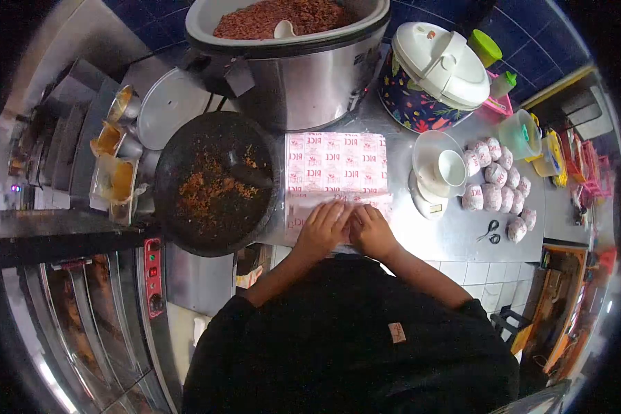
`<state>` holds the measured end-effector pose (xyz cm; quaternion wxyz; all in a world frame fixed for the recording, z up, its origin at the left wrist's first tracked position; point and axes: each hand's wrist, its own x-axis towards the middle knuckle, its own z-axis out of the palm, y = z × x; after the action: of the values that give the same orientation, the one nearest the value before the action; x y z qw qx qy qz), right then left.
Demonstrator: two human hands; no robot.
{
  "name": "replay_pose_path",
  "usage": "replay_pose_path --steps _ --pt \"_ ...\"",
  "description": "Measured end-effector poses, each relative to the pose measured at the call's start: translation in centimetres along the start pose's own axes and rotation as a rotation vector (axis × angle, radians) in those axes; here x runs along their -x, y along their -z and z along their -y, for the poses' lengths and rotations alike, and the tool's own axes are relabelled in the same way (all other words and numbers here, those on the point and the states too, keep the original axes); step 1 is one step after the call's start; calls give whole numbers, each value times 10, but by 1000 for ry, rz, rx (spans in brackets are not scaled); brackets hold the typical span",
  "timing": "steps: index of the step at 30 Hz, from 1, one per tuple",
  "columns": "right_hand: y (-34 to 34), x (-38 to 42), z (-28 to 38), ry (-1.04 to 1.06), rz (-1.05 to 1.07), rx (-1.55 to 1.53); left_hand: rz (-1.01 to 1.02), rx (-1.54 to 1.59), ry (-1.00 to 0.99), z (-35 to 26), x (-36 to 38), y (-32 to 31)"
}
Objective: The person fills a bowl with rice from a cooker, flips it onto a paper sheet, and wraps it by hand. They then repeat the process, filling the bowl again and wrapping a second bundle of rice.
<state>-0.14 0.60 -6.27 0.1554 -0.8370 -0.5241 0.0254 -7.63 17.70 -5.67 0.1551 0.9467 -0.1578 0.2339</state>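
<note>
A stack of white wrapping paper with red "RICE" print lies on the steel counter before me. My left hand is closed over the near part of the top sheet, fingers bent and together. Beside it, my right hand grips the same sheet, its fingertips almost touching the left ones. The paper is folded up under both hands. Whatever lies inside the fold is hidden.
To the left sits a dark wok with brown crumbs. Behind stands a large cooker of reddish rice. On the right are a kitchen scale with bowls, several wrapped rice bundles, black scissors and a patterned rice cooker.
</note>
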Motion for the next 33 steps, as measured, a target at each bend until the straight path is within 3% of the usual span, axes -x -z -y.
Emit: replay_pose_path --steps 2,5,12,13,15,16,18,20,22,23,25,26,28,29,31,32,33 --pt "5 5 -1 -45 3 -83 168 1 23 14 20 -22" --pt "0 20 -21 -52 12 -189 141 158 149 21 39 -28" --pt "-19 21 -65 13 -98 -298 252 219 163 51 60 -33" --pt "-12 13 -66 -47 -62 -394 252 217 163 54 56 -35" --pt "5 -3 -63 -267 10 -688 337 415 412 61 47 -41" --pt "14 -13 -61 -267 11 -690 338 414 413 58 32 -30" --pt "25 -32 -61 -661 128 -703 370 565 732 53 5 -12" --pt "7 -43 -70 -582 119 -597 400 464 718 65 -2 -30" --pt "-2 -58 -64 -529 176 -112 487 168 739 60 -23 -34" --pt "-3 -64 -62 -527 178 -114 487 167 742 58 -36 -36" --pt "-1 -72 -58 -507 197 130 565 -127 578 54 -56 -41" --pt "2 -72 -56 -504 198 131 563 -126 581 51 -58 -41" --pt "7 -65 -49 -465 248 43 465 -282 354 48 -59 -44" --pt "5 -58 -45 -466 251 45 464 -279 354 48 -55 -43" --pt "-5 -41 -34 -423 94 92 666 -149 418 50 -43 -33" --pt "-10 -31 -28 -423 96 90 668 -147 419 44 -33 -31" --pt "-16 -21 -21 -355 -31 92 511 -146 439 36 -17 -30"
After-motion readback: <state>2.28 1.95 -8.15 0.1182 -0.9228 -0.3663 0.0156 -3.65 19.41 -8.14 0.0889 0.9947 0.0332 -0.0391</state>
